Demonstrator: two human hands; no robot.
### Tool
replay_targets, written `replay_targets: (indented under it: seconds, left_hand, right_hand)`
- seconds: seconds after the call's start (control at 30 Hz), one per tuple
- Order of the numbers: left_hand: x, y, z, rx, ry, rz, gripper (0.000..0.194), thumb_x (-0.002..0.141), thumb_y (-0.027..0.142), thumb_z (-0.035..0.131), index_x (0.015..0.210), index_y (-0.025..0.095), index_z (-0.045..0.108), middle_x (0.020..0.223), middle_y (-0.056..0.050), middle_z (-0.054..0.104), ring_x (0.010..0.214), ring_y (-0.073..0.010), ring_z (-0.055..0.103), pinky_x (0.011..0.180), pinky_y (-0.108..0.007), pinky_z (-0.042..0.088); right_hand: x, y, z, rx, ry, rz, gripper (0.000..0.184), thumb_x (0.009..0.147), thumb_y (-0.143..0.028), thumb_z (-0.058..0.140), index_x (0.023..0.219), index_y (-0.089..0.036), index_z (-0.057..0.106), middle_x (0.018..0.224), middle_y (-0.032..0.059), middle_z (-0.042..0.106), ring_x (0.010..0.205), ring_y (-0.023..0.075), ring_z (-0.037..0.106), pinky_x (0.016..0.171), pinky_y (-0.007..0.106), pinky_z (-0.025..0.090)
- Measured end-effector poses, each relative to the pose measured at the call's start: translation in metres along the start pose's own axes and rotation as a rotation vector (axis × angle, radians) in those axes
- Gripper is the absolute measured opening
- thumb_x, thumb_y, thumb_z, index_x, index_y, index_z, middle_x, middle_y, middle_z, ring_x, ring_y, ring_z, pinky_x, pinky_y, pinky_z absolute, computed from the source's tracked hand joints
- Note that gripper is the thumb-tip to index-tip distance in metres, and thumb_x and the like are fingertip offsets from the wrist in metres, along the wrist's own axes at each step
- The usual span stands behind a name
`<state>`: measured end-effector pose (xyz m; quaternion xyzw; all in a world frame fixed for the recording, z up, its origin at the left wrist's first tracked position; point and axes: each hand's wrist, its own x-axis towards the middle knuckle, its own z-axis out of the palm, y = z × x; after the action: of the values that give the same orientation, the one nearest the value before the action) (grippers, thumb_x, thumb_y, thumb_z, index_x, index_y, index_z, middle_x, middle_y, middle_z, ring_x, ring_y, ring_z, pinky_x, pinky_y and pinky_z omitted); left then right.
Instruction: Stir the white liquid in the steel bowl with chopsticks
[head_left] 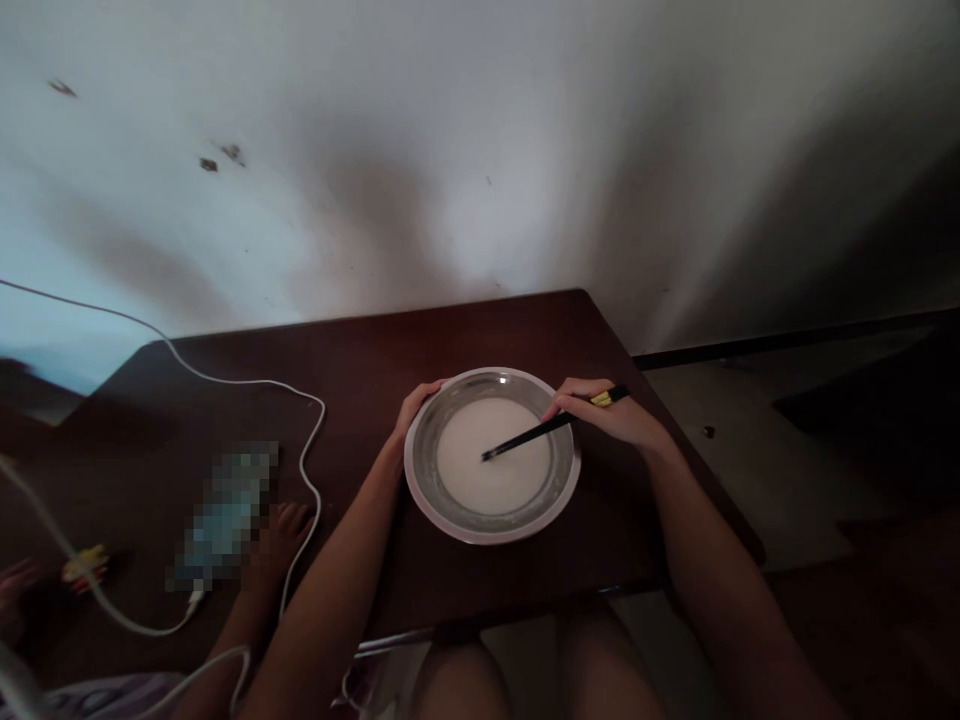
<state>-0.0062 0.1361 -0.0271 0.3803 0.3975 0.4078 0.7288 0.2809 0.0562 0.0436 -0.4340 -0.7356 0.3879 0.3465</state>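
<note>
A wide metal bowl (491, 527) with a pale rim stands on the dark table, with smooth white liquid (495, 485) inside. My left hand (415, 408) is closed on the bowl's far left side; the rim hides some of its fingers. In my right hand (596, 408) is a pair of black chopsticks (529, 434) with gold-marked upper ends, held slanting over the bowl's right rim. Their lower tips lie close together at the middle of the white liquid. How deep they reach, I cannot tell.
On the dark table (360, 350), a blurred-out phone (225, 515) lies left, with a white cable (311, 450) running past. Another person's hand (289, 530) rests beside it. A small yellow-red object (86, 568) is further left. A wall (450, 150) rises behind.
</note>
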Motion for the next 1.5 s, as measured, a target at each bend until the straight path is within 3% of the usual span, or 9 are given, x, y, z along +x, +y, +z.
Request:
replay_targets:
  seconds: [0.13,0.33,0.47,0.63,0.8,1.0,1.17,1.33,1.5]
  left_hand:
    - [-0.0015,0.0008,0.0020,0.021,0.027,-0.009,0.040,0.067,0.035,0.054,0.099,0.014,0.067,0.084,-0.005,0.069,0.086,-0.0244,0.061,0.079,-0.033,0.046]
    - [-0.0003,0.0006,0.0016,-0.015,0.010,-0.014,0.037,0.067,0.033,0.054,0.095,0.014,0.068,0.083,-0.004,0.069,0.085,-0.0234,0.061,0.079,-0.032,0.045]
    - [-0.0002,0.0005,0.0014,-0.014,0.011,-0.008,0.037,0.067,0.033,0.054,0.096,0.014,0.068,0.083,-0.005,0.069,0.084,-0.0240,0.061,0.077,-0.033,0.046]
    - [-0.0001,0.0000,0.0004,0.017,0.010,-0.001,0.039,0.067,0.034,0.053,0.098,0.014,0.068,0.083,-0.004,0.069,0.084,-0.0234,0.061,0.079,-0.032,0.046]
    - [0.0000,-0.0001,0.0010,0.013,0.050,0.002,0.038,0.065,0.034,0.056,0.094,0.014,0.069,0.081,-0.004,0.069,0.086,-0.0244,0.061,0.078,-0.031,0.046]
    - [-0.0005,0.0001,0.0018,0.019,0.040,-0.001,0.038,0.065,0.035,0.055,0.094,0.014,0.069,0.082,-0.004,0.069,0.086,-0.0242,0.061,0.078,-0.032,0.046]
    - [-0.0008,0.0005,0.0030,0.011,0.072,0.006,0.037,0.064,0.034,0.057,0.093,0.014,0.069,0.081,-0.004,0.069,0.086,-0.0242,0.061,0.080,-0.032,0.045]
    - [-0.0026,0.0018,0.0049,-0.009,0.048,-0.001,0.036,0.065,0.033,0.056,0.093,0.014,0.069,0.080,-0.004,0.069,0.085,-0.0242,0.061,0.079,-0.032,0.045]
    - [-0.0012,0.0006,0.0026,-0.004,0.031,0.013,0.036,0.065,0.033,0.057,0.093,0.014,0.070,0.081,-0.005,0.069,0.084,-0.0238,0.061,0.078,-0.032,0.045]
  right_hand:
    - [-0.0007,0.0012,-0.0012,-0.022,0.109,-0.007,0.025,0.085,-0.031,0.048,0.076,-0.019,0.068,0.079,0.0026,0.065,0.078,0.0153,0.059,0.073,0.028,0.043]
    - [-0.0004,0.0000,0.0011,0.018,-0.008,-0.011,0.026,0.086,-0.032,0.048,0.076,-0.018,0.068,0.079,0.0032,0.066,0.077,0.0152,0.060,0.070,0.027,0.043]
    - [-0.0003,0.0006,0.0005,-0.022,0.107,-0.017,0.025,0.086,-0.031,0.048,0.077,-0.019,0.068,0.080,0.0028,0.066,0.079,0.0152,0.060,0.072,0.027,0.043]
    - [-0.0006,0.0010,0.0009,0.033,-0.008,-0.007,0.026,0.086,-0.030,0.048,0.076,-0.018,0.068,0.077,0.0022,0.066,0.075,0.0140,0.060,0.069,0.026,0.043]
    - [-0.0004,0.0013,-0.0005,-0.003,0.099,-0.008,0.024,0.086,-0.029,0.048,0.077,-0.018,0.068,0.079,0.0023,0.066,0.078,0.0149,0.060,0.072,0.026,0.042]
    - [-0.0002,0.0005,0.0011,0.020,-0.030,0.002,0.024,0.085,-0.029,0.049,0.078,-0.018,0.069,0.080,0.0028,0.066,0.077,0.0148,0.060,0.069,0.026,0.042]
    - [-0.0006,0.0013,-0.0010,0.018,0.113,0.002,0.024,0.086,-0.028,0.048,0.075,-0.018,0.068,0.077,0.0023,0.066,0.077,0.0146,0.060,0.071,0.026,0.043]
    - [-0.0001,-0.0002,0.0014,0.032,-0.023,0.003,0.025,0.086,-0.030,0.049,0.077,-0.018,0.068,0.079,0.0030,0.066,0.076,0.0150,0.060,0.069,0.026,0.043]
    - [-0.0004,0.0013,-0.0001,-0.004,0.105,-0.011,0.024,0.086,-0.029,0.048,0.076,-0.018,0.068,0.078,0.0023,0.066,0.077,0.0142,0.060,0.071,0.026,0.043]
